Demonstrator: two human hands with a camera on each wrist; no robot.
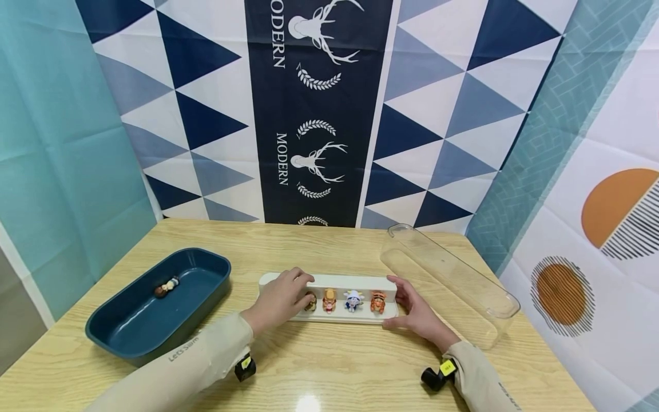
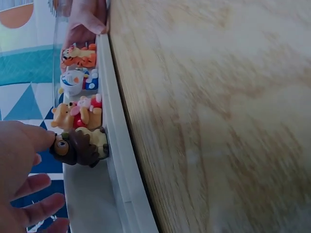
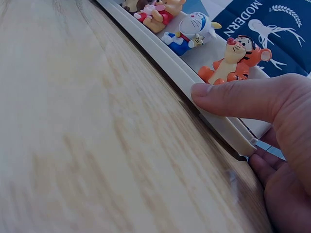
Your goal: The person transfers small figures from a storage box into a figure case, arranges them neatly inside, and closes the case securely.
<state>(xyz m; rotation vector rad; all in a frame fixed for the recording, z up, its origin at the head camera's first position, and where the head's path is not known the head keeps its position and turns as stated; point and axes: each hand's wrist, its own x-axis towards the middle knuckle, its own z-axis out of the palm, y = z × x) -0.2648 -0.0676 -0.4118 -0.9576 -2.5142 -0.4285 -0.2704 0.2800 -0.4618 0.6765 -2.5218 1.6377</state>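
A long white display stand (image 1: 334, 280) lies on the table with a row of toy figurines on its ledge. My left hand (image 1: 280, 300) reaches over its left part, the thumb touching the head of a brown owl figurine (image 2: 80, 145) while the other fingers spread loosely. Beside the owl sit a yellow bear with a pink piglet (image 1: 329, 300), a blue-and-white cat figurine (image 1: 353, 300) and an orange tiger figurine (image 1: 378, 301). My right hand (image 1: 414, 309) grips the stand's right end, thumb on the front edge and fingers behind.
At the left stands a dark blue basin (image 1: 139, 329) with a small brown-haired figurine (image 1: 166, 286) lying inside. A clear plastic cover (image 1: 453, 274) lies slantwise at the right, close behind my right hand. Patterned cloth hangs behind the wooden table (image 1: 329, 366).
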